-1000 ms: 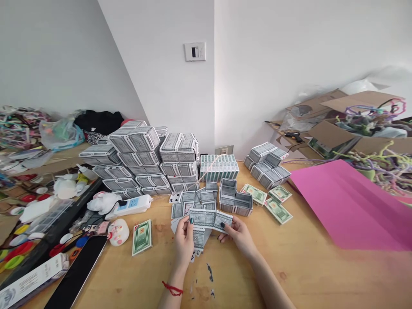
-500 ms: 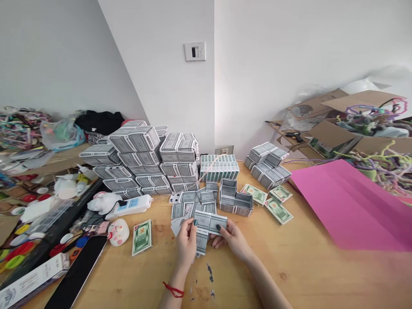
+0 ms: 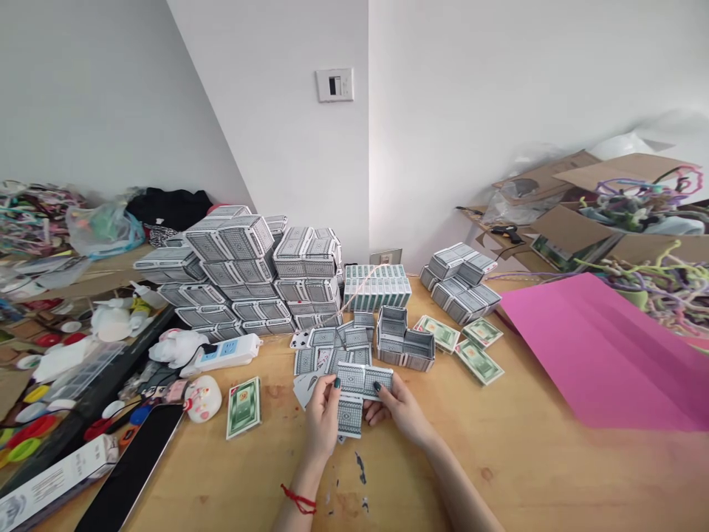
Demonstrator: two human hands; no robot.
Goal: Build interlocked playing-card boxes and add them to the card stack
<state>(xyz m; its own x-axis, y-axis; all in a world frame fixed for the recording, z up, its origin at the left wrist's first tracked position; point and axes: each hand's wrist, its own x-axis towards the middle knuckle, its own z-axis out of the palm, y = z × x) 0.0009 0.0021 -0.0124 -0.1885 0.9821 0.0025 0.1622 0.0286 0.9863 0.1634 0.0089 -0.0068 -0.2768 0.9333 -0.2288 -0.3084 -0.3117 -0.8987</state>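
Observation:
Between my two hands is an L-shaped piece of joined playing cards (image 3: 351, 381), patterned backs facing up. My left hand (image 3: 323, 414) pinches its left side, thumb on top. The right end is gripped by my right hand (image 3: 399, 408), thumb on top and fingers curled beneath. Loose playing cards (image 3: 322, 360) lie spread on the table just beyond the piece, some face up. Behind my right hand stands an open L-shaped box made of cards (image 3: 405, 347). What lies under the held piece is partly hidden.
Stacked card blocks (image 3: 238, 258) rise at the back left, with a smaller stack (image 3: 461, 281) at the back right. Green card packs (image 3: 481, 361) lie on the right. A power strip (image 3: 228, 352), a phone (image 3: 133, 465) and a pink sheet (image 3: 598, 347) flank the workspace.
The held card piece has shifted very slightly to the right with my hands. Both hands keep their grip, and the view has moved a little.

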